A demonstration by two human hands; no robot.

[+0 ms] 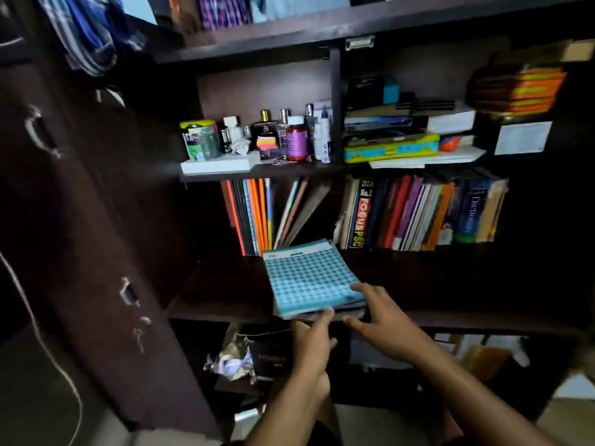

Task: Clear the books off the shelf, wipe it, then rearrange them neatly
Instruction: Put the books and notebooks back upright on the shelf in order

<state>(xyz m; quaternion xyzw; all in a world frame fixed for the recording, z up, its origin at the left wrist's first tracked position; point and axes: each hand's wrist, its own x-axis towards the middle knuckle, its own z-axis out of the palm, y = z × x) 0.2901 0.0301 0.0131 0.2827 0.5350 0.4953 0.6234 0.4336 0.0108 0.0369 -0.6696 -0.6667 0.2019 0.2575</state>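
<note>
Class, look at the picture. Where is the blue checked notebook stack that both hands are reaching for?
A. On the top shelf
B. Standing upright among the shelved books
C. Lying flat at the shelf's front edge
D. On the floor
C: the blue checked notebook stack lies flat at the front edge of the shelf, in front of the upright books.

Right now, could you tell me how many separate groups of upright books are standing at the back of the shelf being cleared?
2: thin notebooks at the back left, thicker books at the back right. Others may be hidden.
</note>
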